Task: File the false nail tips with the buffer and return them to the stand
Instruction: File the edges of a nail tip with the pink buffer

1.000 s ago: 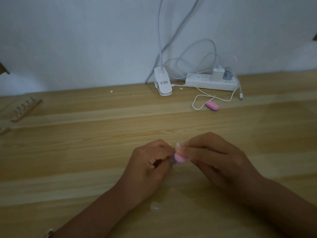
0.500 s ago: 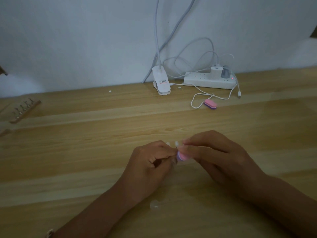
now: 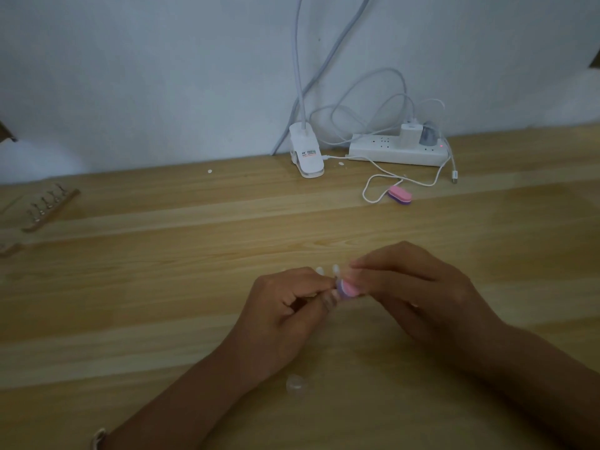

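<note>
My right hand [image 3: 409, 293] pinches a small pink and purple buffer [image 3: 348, 289] above the middle of the wooden table [image 3: 162, 303]. Its end presses against a clear false nail tip [image 3: 335, 270] that my left hand [image 3: 285, 310] pinches between thumb and fingers. A second pale tip [image 3: 319, 271] shows just left of it. Another clear tip [image 3: 296, 384] lies on the table below my left wrist. The wooden stand [image 3: 48, 209] with several metal clips lies at the far left.
A second pink and purple buffer [image 3: 400, 194] lies by a white cable [image 3: 376, 186] at the back. Behind it sit a white power strip [image 3: 397, 152] with chargers and a white clip lamp base [image 3: 306, 155] against the wall.
The buffer has shifted slightly against the tip while both hands stay together in the same spot. The camera has tilted a little.
</note>
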Demonstrator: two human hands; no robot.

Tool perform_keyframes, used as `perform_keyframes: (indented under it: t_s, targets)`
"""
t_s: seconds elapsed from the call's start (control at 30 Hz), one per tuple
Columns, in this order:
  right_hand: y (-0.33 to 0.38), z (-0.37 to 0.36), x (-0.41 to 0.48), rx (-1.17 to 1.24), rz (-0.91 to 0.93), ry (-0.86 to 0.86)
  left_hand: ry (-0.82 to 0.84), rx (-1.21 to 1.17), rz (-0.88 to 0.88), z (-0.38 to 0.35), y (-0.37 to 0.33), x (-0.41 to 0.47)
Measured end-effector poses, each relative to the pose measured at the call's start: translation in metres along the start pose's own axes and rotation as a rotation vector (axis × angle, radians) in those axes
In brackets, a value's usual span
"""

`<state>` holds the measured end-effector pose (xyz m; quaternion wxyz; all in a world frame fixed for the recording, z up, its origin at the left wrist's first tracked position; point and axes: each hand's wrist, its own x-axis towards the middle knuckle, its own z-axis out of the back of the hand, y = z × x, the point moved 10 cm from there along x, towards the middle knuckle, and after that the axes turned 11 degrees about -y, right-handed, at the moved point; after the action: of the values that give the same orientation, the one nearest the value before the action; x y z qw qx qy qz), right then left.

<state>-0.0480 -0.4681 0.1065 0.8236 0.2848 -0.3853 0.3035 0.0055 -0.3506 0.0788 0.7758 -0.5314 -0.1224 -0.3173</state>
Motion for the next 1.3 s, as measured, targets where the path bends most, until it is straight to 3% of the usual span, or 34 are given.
perform_keyframes:
  t_s: [0.13,0.23,0.33,0.43,0.57,1.07,1.2,1.3]
  targets:
    - [0.007,-0.004,-0.004,0.113,-0.042,0.015,-0.003,-0.061,0.022,0.001,0.001,0.0]
    - [0.008,-0.004,-0.003,0.013,0.028,0.024,-0.003,-0.045,0.036,0.0,0.004,0.0]
    - [-0.016,0.01,0.002,-0.083,-0.037,-0.036,-0.018,-0.07,0.084,0.001,0.009,-0.001]
    - [-0.009,0.014,0.002,-0.03,-0.057,-0.113,-0.018,-0.073,0.09,0.0,0.009,0.0]
    - [0.009,-0.001,-0.001,0.026,0.039,-0.039,0.015,-0.065,0.058,-0.002,0.004,0.0]
    - [0.012,-0.003,-0.001,0.064,0.01,-0.054,0.021,-0.061,0.091,-0.002,0.011,-0.001]
    - [-0.003,0.001,0.001,0.025,-0.053,-0.052,0.031,-0.04,0.097,-0.004,0.011,-0.002]
    - [0.003,-0.004,-0.001,0.18,-0.131,-0.034,0.022,-0.056,0.087,-0.003,0.009,-0.002]
